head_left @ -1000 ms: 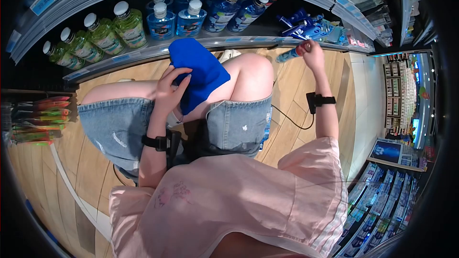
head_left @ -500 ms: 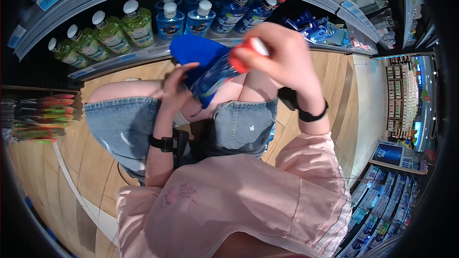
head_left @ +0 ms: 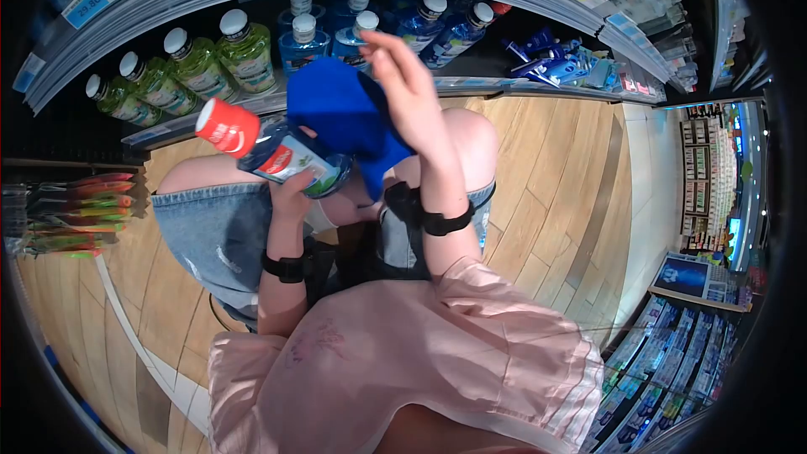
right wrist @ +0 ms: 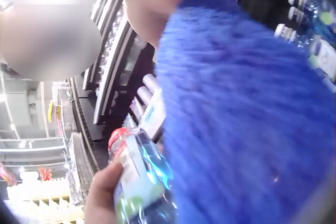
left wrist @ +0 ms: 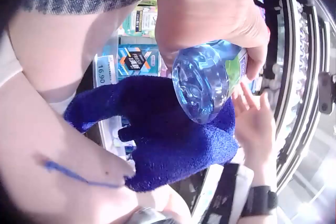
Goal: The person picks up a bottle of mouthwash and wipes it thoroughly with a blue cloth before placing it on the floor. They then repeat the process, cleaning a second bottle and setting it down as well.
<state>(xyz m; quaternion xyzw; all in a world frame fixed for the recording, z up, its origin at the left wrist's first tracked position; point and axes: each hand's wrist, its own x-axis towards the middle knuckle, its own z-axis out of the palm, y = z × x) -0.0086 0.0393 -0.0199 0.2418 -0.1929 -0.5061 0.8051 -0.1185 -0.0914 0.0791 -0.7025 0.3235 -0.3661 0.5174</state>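
My left hand (head_left: 292, 195) grips a mouthwash bottle (head_left: 290, 158) of blue liquid, tilted with its red cap toward the upper left. In the left wrist view, the clear base of the bottle (left wrist: 197, 90) faces the camera. A blue fuzzy cloth (head_left: 336, 101) lies between the two hands, above my lap. My right hand (head_left: 410, 101) is raised at the cloth's right edge, its fingers extended and not curled round anything. The cloth (right wrist: 241, 108) fills much of the right wrist view, partly covering the bottle (right wrist: 139, 176).
A low shelf ahead holds green mouthwash bottles (head_left: 244, 55) on the left and blue ones (head_left: 304, 44) in the middle. Blue packs (head_left: 555, 63) lie farther right. Wooden floor (head_left: 538, 176) stretches right of my knees. Colourful hanging packs (head_left: 80, 210) are at the left.
My right hand brought the bottle in from the right, past the cloth, and let go of it. The bottle is now in my left hand, with the right hand beside the cloth.
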